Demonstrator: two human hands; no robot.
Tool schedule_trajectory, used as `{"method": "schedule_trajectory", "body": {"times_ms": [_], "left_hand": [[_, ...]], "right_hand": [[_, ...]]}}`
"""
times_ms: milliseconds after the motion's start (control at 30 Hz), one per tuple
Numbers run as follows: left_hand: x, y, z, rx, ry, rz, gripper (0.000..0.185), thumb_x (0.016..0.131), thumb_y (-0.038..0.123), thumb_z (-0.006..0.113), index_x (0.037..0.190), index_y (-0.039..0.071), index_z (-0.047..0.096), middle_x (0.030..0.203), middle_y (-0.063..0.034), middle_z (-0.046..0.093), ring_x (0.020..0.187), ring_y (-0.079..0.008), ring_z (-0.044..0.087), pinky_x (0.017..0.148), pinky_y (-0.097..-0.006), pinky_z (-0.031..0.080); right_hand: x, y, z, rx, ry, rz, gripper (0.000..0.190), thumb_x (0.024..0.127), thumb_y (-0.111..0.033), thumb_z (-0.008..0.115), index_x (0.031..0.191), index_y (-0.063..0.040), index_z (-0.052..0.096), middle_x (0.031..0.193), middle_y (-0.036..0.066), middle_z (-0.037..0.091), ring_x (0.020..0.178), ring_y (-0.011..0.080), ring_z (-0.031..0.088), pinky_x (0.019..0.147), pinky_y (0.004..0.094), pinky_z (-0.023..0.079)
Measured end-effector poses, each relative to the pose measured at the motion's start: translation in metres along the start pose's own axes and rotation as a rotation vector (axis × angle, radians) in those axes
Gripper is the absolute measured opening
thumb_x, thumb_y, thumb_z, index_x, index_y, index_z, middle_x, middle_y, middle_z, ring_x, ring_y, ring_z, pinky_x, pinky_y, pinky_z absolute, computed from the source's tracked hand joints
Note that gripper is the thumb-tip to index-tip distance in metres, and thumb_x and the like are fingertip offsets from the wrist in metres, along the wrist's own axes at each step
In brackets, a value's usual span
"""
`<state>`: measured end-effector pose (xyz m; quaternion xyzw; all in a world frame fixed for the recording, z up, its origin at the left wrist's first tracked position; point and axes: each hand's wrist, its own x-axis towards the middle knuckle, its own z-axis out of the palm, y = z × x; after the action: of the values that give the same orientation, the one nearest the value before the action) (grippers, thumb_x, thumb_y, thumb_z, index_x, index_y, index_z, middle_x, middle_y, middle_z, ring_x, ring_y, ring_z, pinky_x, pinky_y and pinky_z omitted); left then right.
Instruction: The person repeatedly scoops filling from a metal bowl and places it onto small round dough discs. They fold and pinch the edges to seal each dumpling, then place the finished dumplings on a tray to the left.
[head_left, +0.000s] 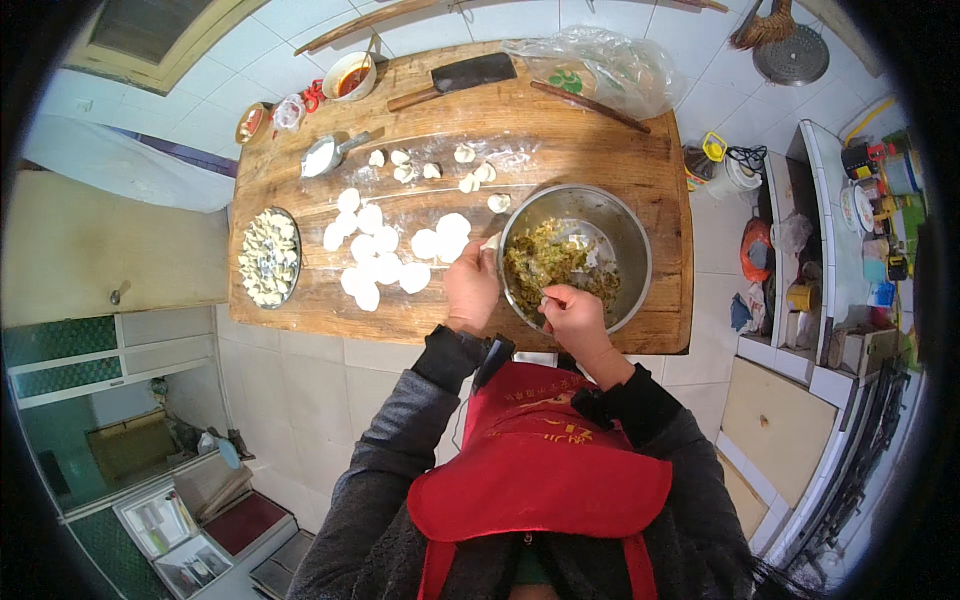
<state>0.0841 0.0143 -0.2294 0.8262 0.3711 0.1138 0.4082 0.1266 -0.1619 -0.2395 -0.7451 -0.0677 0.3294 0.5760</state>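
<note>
My left hand (472, 291) pinches a dumpling wrapper (492, 241) beside the left rim of a stainless steel bowl (639, 247). Chopped filling (551, 255) lies heaped toward the bowl's left side. Over the near part of the bowl, my right hand (576, 316) grips a thin utensil; only a little of it shows, with its end among the filling. Round flat dough wrappers (386, 268) lie on the board left of my left hand, some overlapping. Beyond them sit several folded dumplings (469, 182). At the far left, a plate of dumplings (268, 256) is densely covered.
On the wooden table (300, 202) are a scoop of flour (321, 156), a bowl of red sauce (351, 77), a cleaver (472, 73), a rolling pin (589, 106) and a clear plastic bag (600, 67). Shelves (814, 225) with jars stand at right.
</note>
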Motion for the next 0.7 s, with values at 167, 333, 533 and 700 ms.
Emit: {"method": "schedule_trajectory", "body": {"times_ms": [167, 333, 533, 700], "left_hand": [[-0.002, 0.011, 0.003, 0.002, 0.011, 0.017, 0.028, 0.097, 0.018, 0.055, 0.121, 0.008, 0.065, 0.086, -0.0217, 0.069, 0.082, -0.0348, 0.067, 0.072, -0.0399, 0.052], [-0.003, 0.023, -0.001, -0.041, -0.037, -0.069, 0.031, 0.099, 0.02, 0.055, 0.124, 0.004, 0.064, 0.093, -0.015, 0.073, 0.084, -0.0199, 0.069, 0.076, -0.0331, 0.052], [-0.001, 0.035, 0.001, -0.457, -0.11, -0.189, 0.032, 0.101, 0.018, 0.051, 0.122, -0.003, 0.062, 0.1, -0.0068, 0.07, 0.086, -0.0147, 0.066, 0.075, -0.0266, 0.052], [-0.01, 0.056, 0.008, -0.878, -0.152, -0.333, 0.024, 0.101, 0.017, 0.05, 0.113, 0.0, 0.063, 0.1, -0.0055, 0.067, 0.085, -0.0137, 0.065, 0.075, -0.0276, 0.054]], "right_hand": [[-0.007, -0.01, 0.001, 0.137, 0.005, -0.016, 0.019, 0.088, -0.008, 0.061, 0.101, 0.003, 0.069, 0.068, 0.009, 0.067, 0.053, 0.0115, 0.063, 0.052, 0.0278, 0.051], [-0.014, -0.025, 0.0, 0.138, 0.016, -0.037, 0.02, 0.089, -0.008, 0.06, 0.104, 0.002, 0.069, 0.069, 0.007, 0.066, 0.054, 0.0108, 0.062, 0.053, 0.0266, 0.051], [-0.019, -0.038, -0.017, -0.209, 0.069, -0.314, 0.021, 0.092, -0.008, 0.058, 0.109, 0.001, 0.067, 0.082, 0.011, 0.068, 0.062, 0.0173, 0.064, 0.058, 0.0296, 0.052], [-0.025, -0.041, -0.027, -0.485, 0.213, -0.636, 0.021, 0.088, -0.009, 0.06, 0.107, -0.001, 0.065, 0.09, 0.019, 0.066, 0.082, 0.0378, 0.064, 0.07, 0.0438, 0.053]]}}
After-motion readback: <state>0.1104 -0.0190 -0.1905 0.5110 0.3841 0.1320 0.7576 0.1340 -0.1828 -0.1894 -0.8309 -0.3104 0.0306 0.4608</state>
